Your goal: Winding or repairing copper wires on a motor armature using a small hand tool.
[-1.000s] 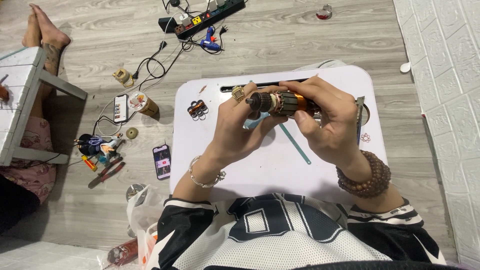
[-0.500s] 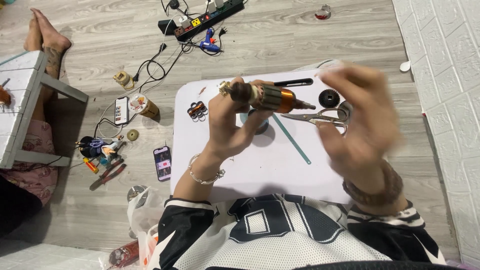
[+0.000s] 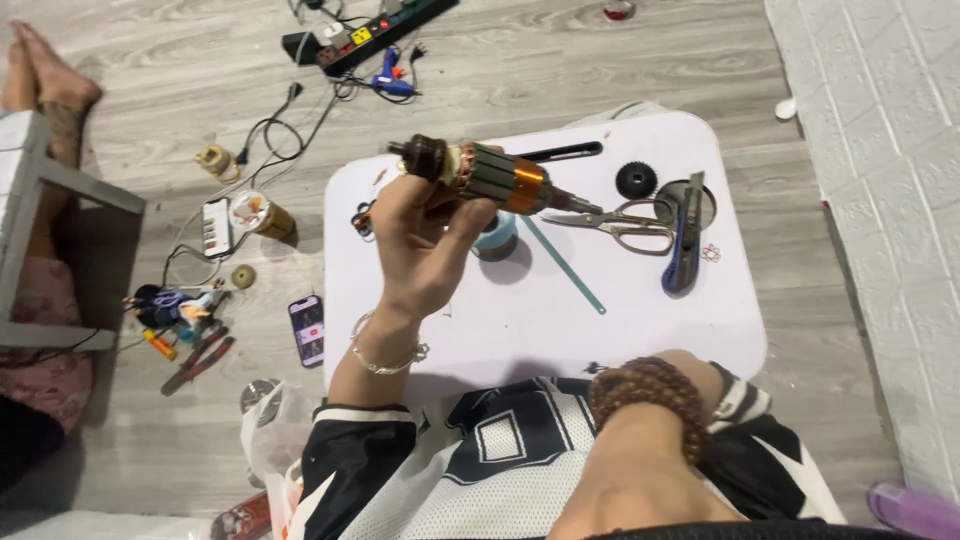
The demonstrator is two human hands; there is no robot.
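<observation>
Head view looks down on the left hand (image 3: 420,235), raised above a small white table (image 3: 640,330) and wrapped around a motor armature (image 3: 485,177). Its fingers close on the dark commutator end, while the slotted core and copper band stick out to the right of the hand with the shaft pointing the same way. Just below the copper band, partly hidden behind the thumb, sits a blue tape roll (image 3: 497,238). Farther right of the hand lie scissors (image 3: 625,222), a black gear (image 3: 636,180) and a utility knife (image 3: 685,240), all flat on the table. Only the right wrist with a brown bead bracelet (image 3: 650,395) shows, near the body and well apart from the armature; whether that hand is spread or closed I cannot tell. A phone (image 3: 307,330) lies on the floor left of the forearm.
</observation>
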